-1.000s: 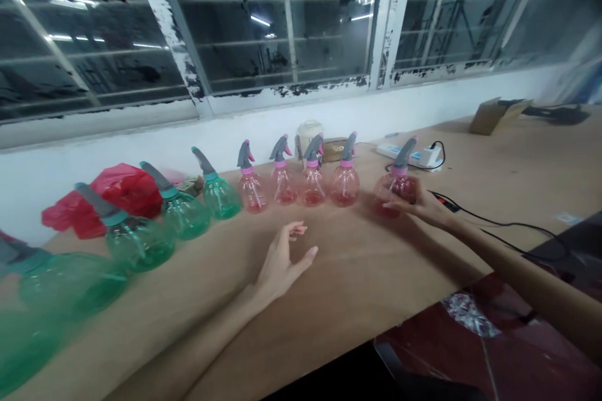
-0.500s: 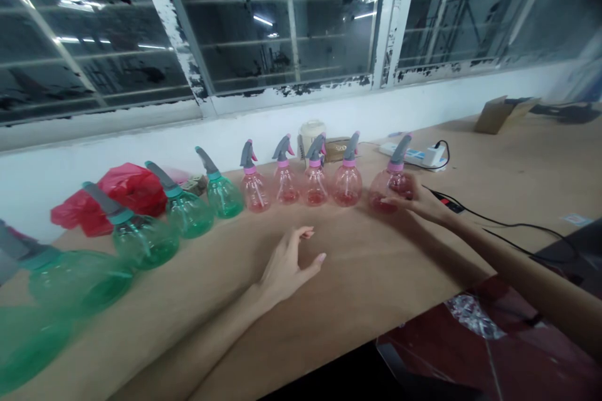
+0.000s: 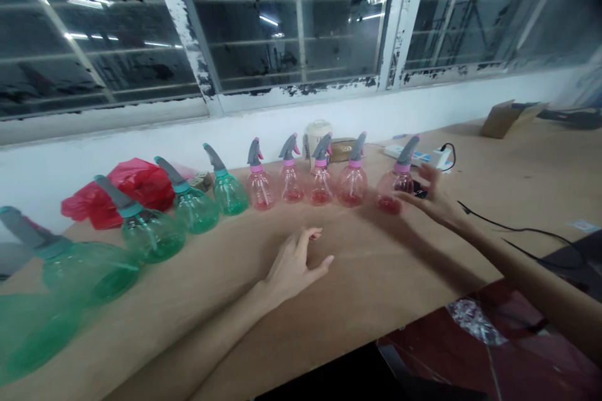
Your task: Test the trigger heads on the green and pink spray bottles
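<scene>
My right hand (image 3: 435, 197) is beside the rightmost pink spray bottle (image 3: 389, 200), its fingers spread and loosened from the bottle's side; whether a fingertip still touches, I cannot tell. Over the table in front of the row hovers my left hand (image 3: 294, 263), thumb and fingers apart, holding nothing. Several pink spray bottles with grey trigger heads, such as this one (image 3: 352, 188), stand upright in a line. The line carries on leftward with green spray bottles (image 3: 155, 238), each with a little liquid at the bottom.
A red plastic bag (image 3: 126, 191) lies behind the green bottles. At the back stand a whitish container (image 3: 317, 135) and a brown package (image 3: 342, 149). A power strip (image 3: 442, 156), black cables (image 3: 508, 220) and an open cardboard box (image 3: 505, 118) are on the right.
My right hand has opened and drawn slightly right, off the rightmost pink spray bottle, which stays standing. The left hand keeps its pose. The whole view has shifted a little.
</scene>
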### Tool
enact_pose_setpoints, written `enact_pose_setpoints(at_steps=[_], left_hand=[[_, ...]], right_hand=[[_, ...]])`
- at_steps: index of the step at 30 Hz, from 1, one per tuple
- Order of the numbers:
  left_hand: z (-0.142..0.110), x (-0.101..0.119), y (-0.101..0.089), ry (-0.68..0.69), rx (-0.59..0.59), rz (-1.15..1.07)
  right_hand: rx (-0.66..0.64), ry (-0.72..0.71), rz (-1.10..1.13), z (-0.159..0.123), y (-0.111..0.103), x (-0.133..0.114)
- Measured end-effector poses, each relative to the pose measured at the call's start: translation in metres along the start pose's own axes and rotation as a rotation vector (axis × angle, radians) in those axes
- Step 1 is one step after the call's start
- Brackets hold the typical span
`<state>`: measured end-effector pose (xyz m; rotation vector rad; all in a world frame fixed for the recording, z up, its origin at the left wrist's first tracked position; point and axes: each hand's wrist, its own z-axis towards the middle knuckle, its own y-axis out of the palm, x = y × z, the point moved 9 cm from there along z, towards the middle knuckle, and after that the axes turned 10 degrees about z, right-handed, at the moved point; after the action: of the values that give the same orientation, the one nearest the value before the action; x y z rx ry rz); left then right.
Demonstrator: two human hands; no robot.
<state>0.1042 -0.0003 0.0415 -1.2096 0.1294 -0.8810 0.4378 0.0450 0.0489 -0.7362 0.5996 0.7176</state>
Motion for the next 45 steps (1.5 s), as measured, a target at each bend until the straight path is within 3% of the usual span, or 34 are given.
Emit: enact_pose_setpoints(at_steps=[3,6,9,12,16,22,27,31,37,42,45], left_hand=[[0.0,0.0,0.001,0.003,-0.001,0.01],[0.0,-0.002,0.003,-0.018,-0.002,0.027],[0.001,-0.005,0.004,-0.034,0.004,0.035],[0.001,-0.008,0.005,-0.038,0.009,0.035],[0.002,-0.013,0.007,-0.052,0.019,0.036],[0.003,-0.02,0.008,-0.08,0.037,0.013],[0.002,-0.022,0.007,-0.106,0.054,-0.008],[0.007,-0.041,-0.001,-0.172,0.107,-0.006],[0.038,-0.083,-0.012,-0.31,0.26,0.001],[0.06,-0.098,-0.007,-0.39,0.301,-0.035],[0.065,-0.103,-0.004,-0.435,0.309,-0.05]], right_hand=[[0.246,-0.161,-0.056,-0.01,-0.027,-0.048],[0.233,-0.324,-0.159,-0.008,-0.022,-0.109],[0.063,-0.444,-0.307,0.012,0.011,-0.162],[-0.133,-0.544,-0.499,0.039,0.057,-0.191],[-0.246,-0.486,-0.818,0.079,0.1,-0.181],[-0.344,-0.515,-0.941,0.102,0.124,-0.144],[-0.398,-0.6,-0.961,0.1,0.131,-0.139],[-0.397,-0.615,-0.971,0.095,0.132,-0.147],[-0.495,-0.614,-1.023,0.089,0.137,-0.138],[-0.531,-0.637,-0.968,0.082,0.139,-0.137],[-0.544,-0.678,-1.053,0.073,0.142,-0.139]])
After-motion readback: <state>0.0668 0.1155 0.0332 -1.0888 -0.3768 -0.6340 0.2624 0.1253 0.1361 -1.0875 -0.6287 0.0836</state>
